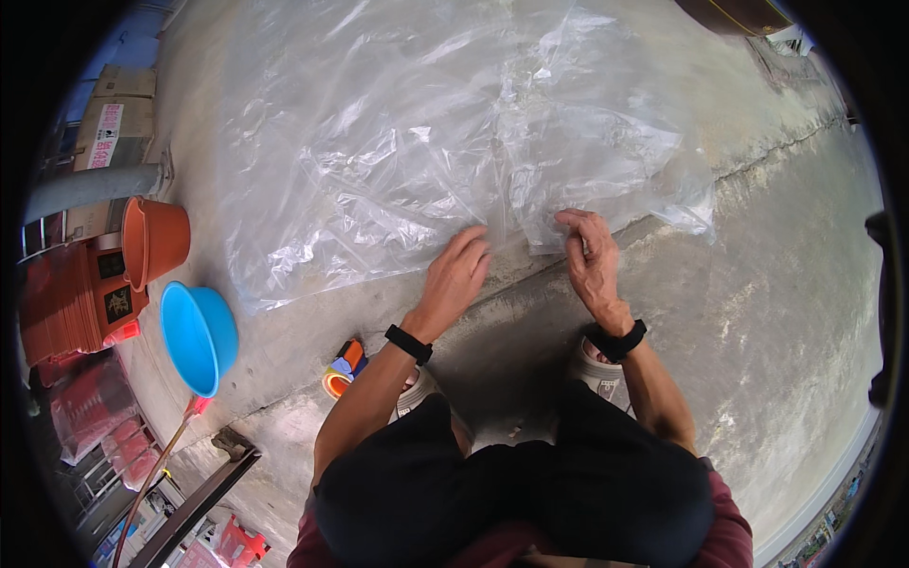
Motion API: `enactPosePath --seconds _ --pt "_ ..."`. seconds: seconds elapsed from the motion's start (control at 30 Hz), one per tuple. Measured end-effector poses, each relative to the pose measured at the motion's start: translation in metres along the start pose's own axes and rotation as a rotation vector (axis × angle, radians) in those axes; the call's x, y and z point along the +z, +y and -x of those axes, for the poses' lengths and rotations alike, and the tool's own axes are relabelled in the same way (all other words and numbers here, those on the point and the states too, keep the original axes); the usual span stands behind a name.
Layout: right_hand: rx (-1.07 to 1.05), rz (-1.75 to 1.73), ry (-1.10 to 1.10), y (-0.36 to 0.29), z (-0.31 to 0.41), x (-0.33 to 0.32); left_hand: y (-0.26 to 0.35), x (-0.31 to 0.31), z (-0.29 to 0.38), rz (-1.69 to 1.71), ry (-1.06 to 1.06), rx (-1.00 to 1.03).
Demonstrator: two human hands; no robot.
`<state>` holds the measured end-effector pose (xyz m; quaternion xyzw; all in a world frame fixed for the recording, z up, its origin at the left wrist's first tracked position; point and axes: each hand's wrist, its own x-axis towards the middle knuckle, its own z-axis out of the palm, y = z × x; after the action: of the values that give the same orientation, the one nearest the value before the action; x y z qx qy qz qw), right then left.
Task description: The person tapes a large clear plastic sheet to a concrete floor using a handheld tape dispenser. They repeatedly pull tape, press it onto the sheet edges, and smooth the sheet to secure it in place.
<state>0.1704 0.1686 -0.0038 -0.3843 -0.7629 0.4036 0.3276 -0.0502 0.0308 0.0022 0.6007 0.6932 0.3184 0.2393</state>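
Clear plastic sheeting, wrinkled and shiny, lies spread over the concrete floor. My left hand is at its near edge, fingers bent and pointing inward; whether the fingertips pinch the film cannot be told. My right hand hovers or rests by a folded part of the near edge, fingers curled, and a grip on the film is likewise unclear. Both wrists wear black bands. Beside my left forearm, a tape dispenser with an orange roll sits on the floor, close to my foot.
On the left stand a blue plastic basin, an orange-brown bucket, stacked reddish-brown containers and cardboard boxes. A metal pole stands near the boxes. A long thin handle lies lower left. A dark rounded object is at upper right.
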Motion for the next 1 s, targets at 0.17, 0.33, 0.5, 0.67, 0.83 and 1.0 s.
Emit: enactPosePath --seconds 0.17,0.33,0.5,0.67,0.83,1.0 --pt "-0.163 0.215 -0.156 -0.003 0.003 0.001 -0.001 0.006 -0.01 0.174 0.072 -0.132" --pt "-0.168 0.405 -0.253 -0.006 0.008 0.009 -0.004 -0.003 -0.012 0.378 0.043 -0.337" --pt "-0.18 0.319 -0.226 0.007 0.001 0.007 -0.007 -0.012 -0.016 0.437 0.056 -0.335" --pt "-0.061 0.017 -0.158 0.009 -0.006 -0.006 -0.005 -0.023 -0.027 0.427 0.155 -0.378" --pt "0.249 -0.146 -0.113 -0.001 -0.006 -0.012 -0.001 -0.034 -0.03 0.362 0.22 -0.395" --pt "0.244 -0.179 -0.103 -0.004 -0.006 -0.013 0.019 -0.04 -0.028 -0.236 0.648 0.087"
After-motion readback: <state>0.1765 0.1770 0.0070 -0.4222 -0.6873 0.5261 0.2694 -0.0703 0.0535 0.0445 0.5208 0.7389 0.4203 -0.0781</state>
